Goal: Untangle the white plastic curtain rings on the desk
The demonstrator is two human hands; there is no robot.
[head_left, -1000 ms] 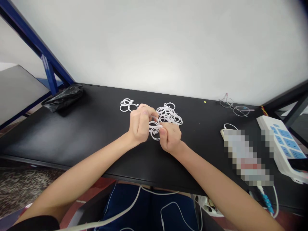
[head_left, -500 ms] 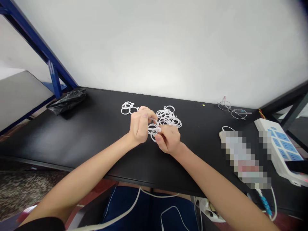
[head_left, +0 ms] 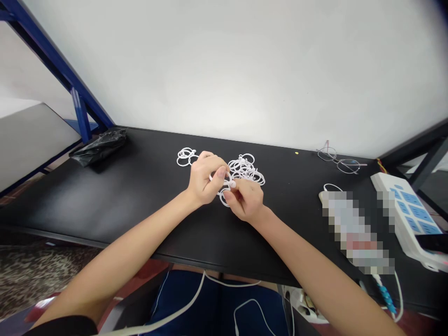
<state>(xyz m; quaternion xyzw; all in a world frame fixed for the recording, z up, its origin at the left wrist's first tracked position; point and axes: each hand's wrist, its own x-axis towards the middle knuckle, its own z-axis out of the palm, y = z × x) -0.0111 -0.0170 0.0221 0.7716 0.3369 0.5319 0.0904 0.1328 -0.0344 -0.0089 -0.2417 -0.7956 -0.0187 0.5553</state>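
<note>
My left hand is closed on a white ring, its thumb pressed along the ring's side. Close beside it, my right hand pinches the same ring at a small white knob between thumb and forefinger. Another white ring shows below the pinch; whether it is linked to the held one I cannot tell. Just behind my right hand lies a pile of white rings with small eyelets. A smaller group of white rings rests behind my left hand, which partly covers it.
Everything lies on a black table against a pale wall. To the right are eyeglasses, a blurred-out phone with a cable, and a white power strip. A black plastic bag sits at the far left.
My left thumb has come down over the held ring, and the left hand has turned slightly. My right hand keeps its pinch in nearly the same place.
</note>
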